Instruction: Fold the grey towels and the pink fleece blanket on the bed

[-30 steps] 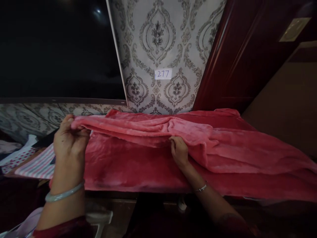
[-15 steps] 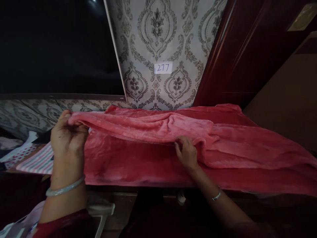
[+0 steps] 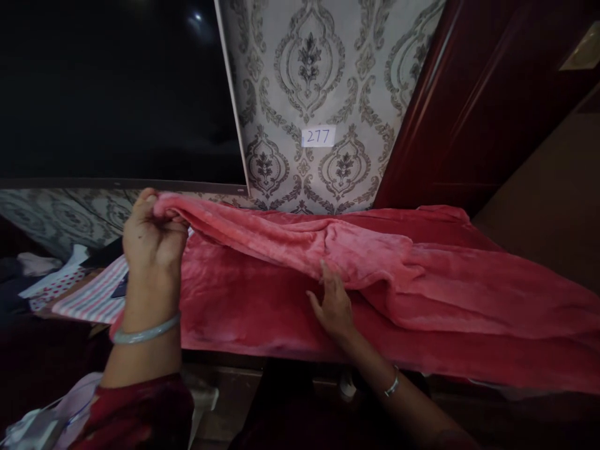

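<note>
A pink plush blanket [image 3: 450,290] lies spread along a long surface, with an upper layer folded over a darker red-pink layer beneath. At the left end, my left hand [image 3: 154,234] pinches a corner of the upper layer and holds it raised. From there the cloth slopes down to the right in a loose, bunched strip. My right hand [image 3: 334,306] is by the near edge of that strip, its fingers stretched out and apart. The fingertips meet or nearly meet the cloth; I cannot tell whether they press on it.
A large dark television [image 3: 112,94] stands close behind on the left, before patterned wallpaper [image 3: 309,69]. A paper marked 277 [image 3: 319,135] is on the wall. Dark red wood panelling [image 3: 435,137] rises at the right. A striped cloth [image 3: 96,294] lies left of the blanket.
My left hand has lifted the blanket's corner slightly higher. My right hand has slid left along the edge, and its fingers have let go and spread. The view has shifted slightly.
</note>
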The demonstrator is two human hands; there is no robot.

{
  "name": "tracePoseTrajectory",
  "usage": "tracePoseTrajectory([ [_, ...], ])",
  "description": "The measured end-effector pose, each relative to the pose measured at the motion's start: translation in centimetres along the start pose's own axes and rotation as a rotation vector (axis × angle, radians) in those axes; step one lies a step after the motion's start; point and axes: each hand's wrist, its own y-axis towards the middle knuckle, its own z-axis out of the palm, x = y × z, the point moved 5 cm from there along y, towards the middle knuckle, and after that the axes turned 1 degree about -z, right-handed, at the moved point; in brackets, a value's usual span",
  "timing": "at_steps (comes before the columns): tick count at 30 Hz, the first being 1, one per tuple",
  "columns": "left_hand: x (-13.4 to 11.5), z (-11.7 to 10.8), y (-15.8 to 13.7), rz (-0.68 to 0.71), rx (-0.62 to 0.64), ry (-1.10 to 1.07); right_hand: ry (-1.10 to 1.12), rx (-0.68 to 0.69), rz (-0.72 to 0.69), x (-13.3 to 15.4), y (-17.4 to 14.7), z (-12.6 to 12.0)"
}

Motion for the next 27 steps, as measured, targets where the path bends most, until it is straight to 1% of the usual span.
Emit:
tracePoseTrajectory([
  [2,-0.2,0.5,-0.7,-0.005,-0.036,-0.008,0.011,-0.079,-0.053,1.4,0.8,0.8],
  [4,-0.5,1.0,-1.3,-0.015,-0.077,-0.044,0.003,-0.147,-0.039,2.1,1.9,1.8],
  [5,-0.7,1.3,-1.5,-0.013,-0.074,-0.062,0.001,-0.181,-0.021,2.1,2.7,2.3],
  [8,-1.6,2.3,-1.4,0.031,0.030,-0.093,0.015,-0.290,0.040,1.8,5.2,3.0],
  [10,-2.2,2.8,-1.2,0.066,0.117,-0.066,0.040,-0.356,0.058,1.3,6.5,2.7],
  [12,-2.7,3.0,-1.0,0.096,0.152,-0.037,0.094,-0.396,0.043,0.8,7.3,2.0],
  [16,-3.1,2.8,-1.1,0.095,0.111,-0.044,0.249,-0.346,-0.044,0.3,7.0,0.2],
  [18,-3.1,2.6,-1.4,0.083,0.078,-0.043,0.271,-0.334,-0.023,-0.1,6.5,-0.8],
  [20,-2.9,2.4,-1.7,0.061,0.035,-0.051,0.254,-0.330,0.029,-0.6,6.1,-1.6],
  [21,-2.7,2.3,-1.9,0.048,0.019,-0.056,0.243,-0.308,0.043,-0.9,6.0,-1.8],
  [23,-2.6,2.2,-2.1,0.035,0.017,-0.055,0.228,-0.220,0.032,-1.3,6.1,-1.7],
  [25,-2.7,2.0,-2.1,0.054,0.037,-0.040,0.220,-0.124,-0.001,-1.8,6.5,-1.5],
  [27,-2.9,1.6,-1.9,0.083,0.032,-0.002,0.214,-0.077,-0.023,-2.4,7.3,-2.3],
])
